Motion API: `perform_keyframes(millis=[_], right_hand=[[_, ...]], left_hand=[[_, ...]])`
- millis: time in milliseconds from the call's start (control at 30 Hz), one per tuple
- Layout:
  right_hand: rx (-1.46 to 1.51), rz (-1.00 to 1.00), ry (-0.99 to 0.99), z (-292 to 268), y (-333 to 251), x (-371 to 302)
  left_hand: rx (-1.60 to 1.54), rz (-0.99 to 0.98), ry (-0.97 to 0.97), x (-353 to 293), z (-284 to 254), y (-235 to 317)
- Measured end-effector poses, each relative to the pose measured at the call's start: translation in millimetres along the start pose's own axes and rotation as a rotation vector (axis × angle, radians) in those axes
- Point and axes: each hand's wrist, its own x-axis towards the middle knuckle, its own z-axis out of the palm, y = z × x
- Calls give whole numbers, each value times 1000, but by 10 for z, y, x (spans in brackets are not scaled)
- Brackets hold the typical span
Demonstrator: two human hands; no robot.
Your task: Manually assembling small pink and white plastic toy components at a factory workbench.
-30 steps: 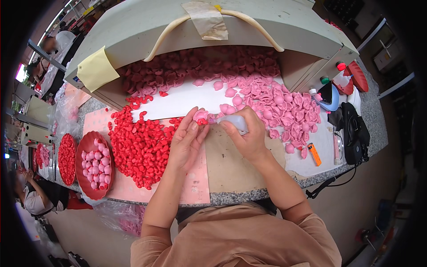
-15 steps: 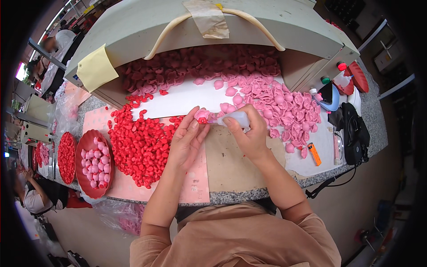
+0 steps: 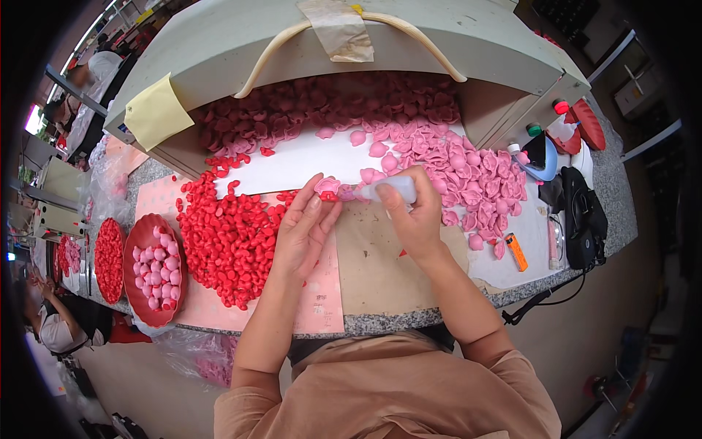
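Between the thumb and fingers of my left hand [image 3: 301,238] is a small pink cupped plastic piece [image 3: 327,185], with a small red plastic piece [image 3: 329,197] at its near edge. My right hand [image 3: 418,227] is wrapped round a translucent whitish squeeze bottle [image 3: 398,189]. The bottle lies nearly level, its narrow tip pointing left at the held pieces; whether it touches them I cannot tell. A large heap of red pieces [image 3: 227,241] spreads left of my left hand. Beyond my right hand lies a pile of pink cupped pieces [image 3: 468,179].
A grey box-like housing [image 3: 219,58] arches over the back, more pink pieces beneath it. Left are a red dish [image 3: 157,318] of pink-and-red assembled pieces and another of red pieces [image 3: 110,260]. Right are an orange lighter [image 3: 516,253], a black bag [image 3: 583,223] and a blue container [image 3: 542,164].
The squeeze bottle and my right hand have shifted slightly right and away from me. My left hand has barely moved, still holding the pieces.
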Motion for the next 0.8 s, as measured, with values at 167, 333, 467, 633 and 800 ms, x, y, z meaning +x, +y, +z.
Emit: perform_keyframes(millis=[167,333,467,633,800], right_hand=[[357,249,34,-122,30,147],[346,275,63,-127,118,211],[108,367,-114,-185,167,168],[-96,308,5,-286,110,244],[-257,143,168,-687,182,291]], left_hand=[[-72,88,17,-7,-23,140],[-164,169,40,11,-187,261],[-266,212,50,4,-217,307],[-298,203,70,24,-235,289],[-332,175,39,55,-261,274]])
